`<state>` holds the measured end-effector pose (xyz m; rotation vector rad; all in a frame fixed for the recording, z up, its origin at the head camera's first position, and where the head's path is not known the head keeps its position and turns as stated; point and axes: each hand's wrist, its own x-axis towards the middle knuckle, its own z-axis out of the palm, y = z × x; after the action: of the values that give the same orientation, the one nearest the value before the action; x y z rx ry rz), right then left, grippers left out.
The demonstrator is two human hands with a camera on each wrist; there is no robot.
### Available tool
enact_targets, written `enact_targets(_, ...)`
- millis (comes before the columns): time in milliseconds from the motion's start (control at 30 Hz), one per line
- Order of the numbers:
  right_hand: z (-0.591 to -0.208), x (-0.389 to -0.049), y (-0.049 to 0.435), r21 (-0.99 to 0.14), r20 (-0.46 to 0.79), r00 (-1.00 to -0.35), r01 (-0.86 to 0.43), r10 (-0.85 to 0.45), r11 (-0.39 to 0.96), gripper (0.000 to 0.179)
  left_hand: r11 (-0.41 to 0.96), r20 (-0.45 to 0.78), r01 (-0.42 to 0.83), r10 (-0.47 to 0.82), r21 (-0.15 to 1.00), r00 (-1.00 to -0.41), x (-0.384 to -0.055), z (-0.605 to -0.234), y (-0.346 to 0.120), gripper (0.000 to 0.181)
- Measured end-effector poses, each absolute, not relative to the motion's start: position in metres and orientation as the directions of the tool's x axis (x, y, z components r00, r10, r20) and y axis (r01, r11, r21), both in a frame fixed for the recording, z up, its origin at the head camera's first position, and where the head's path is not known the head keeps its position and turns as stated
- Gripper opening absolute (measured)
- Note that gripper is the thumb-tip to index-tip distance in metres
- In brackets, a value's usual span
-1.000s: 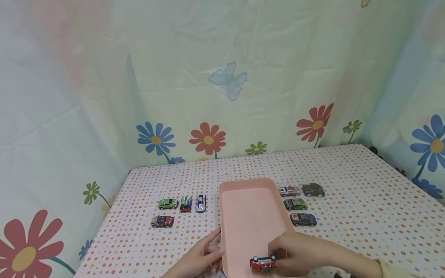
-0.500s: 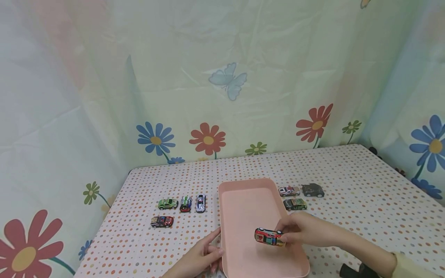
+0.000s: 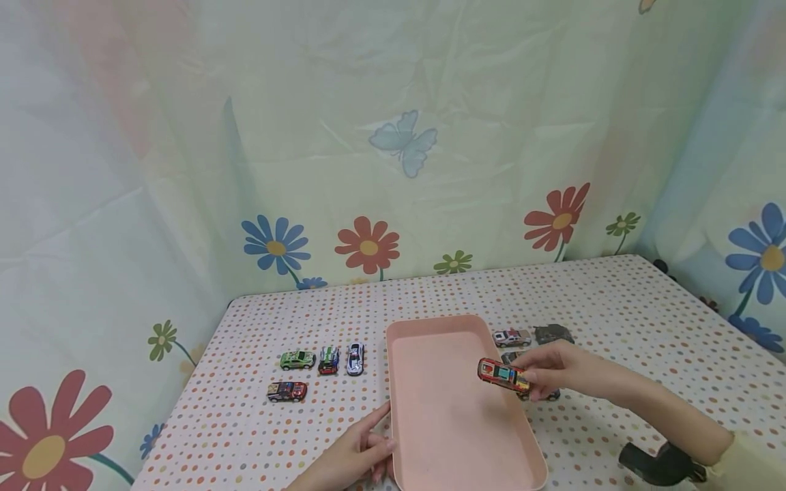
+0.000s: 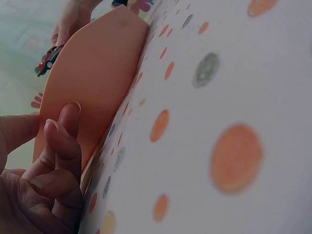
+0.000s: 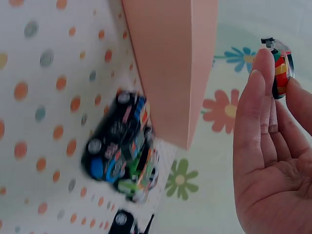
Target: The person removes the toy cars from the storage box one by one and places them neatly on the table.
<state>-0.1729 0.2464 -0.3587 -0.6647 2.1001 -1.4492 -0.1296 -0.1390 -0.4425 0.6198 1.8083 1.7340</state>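
Note:
My right hand (image 3: 555, 369) pinches a red and yellow toy car (image 3: 499, 374) by its rear end, above the right rim of a pink tray (image 3: 448, 409). In the right wrist view that car is between thumb and fingertips. My left hand (image 3: 356, 450) rests at the tray's left side, its bent fingers touching the outer wall in the left wrist view. Just beyond my right hand stand a white police-style toy car (image 3: 512, 338) and a black toy car (image 3: 552, 333). A dark blue toy car (image 5: 114, 139) and a green toy car (image 5: 139, 178) are partly hidden by the hand in the head view.
Left of the tray stand a light green car (image 3: 297, 360), a green-white car (image 3: 328, 360), a white-blue car (image 3: 355, 359) and a black-red car (image 3: 286, 391). The dotted tablecloth (image 3: 651, 341) covers the table, and a flowered curtain (image 3: 491, 136) hangs behind.
My right hand has lifted the red toy car from the tray's near end, turned it from its side to roof-up, and carried it away and right toward the rim. The left hand stays put.

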Motion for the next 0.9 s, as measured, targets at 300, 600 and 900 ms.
enact_targets(300,-0.362,-0.191,0.288,-0.907,-0.157,-0.82,-0.1,-0.55,0.408,0.04,0.067,-0.064,-0.026,0.662,0.997,-0.747,-0.129,-0.441,-0.139,0.066)
enact_targets(600,-0.383,-0.207,0.33,-0.906,-0.182,-0.861,-0.041,-0.475,0.421,0.039,0.065,-0.069,-0.035,0.662,0.997,-0.746,-0.129,-0.441,-0.139,0.066)
enact_targets(900,-0.4,-0.218,0.364,-0.907,-0.225,-0.875,0.028,-0.428,0.42,0.043,0.063,-0.095,-0.071,0.661,0.996,-0.744,-0.13,-0.442,-0.138,0.067)
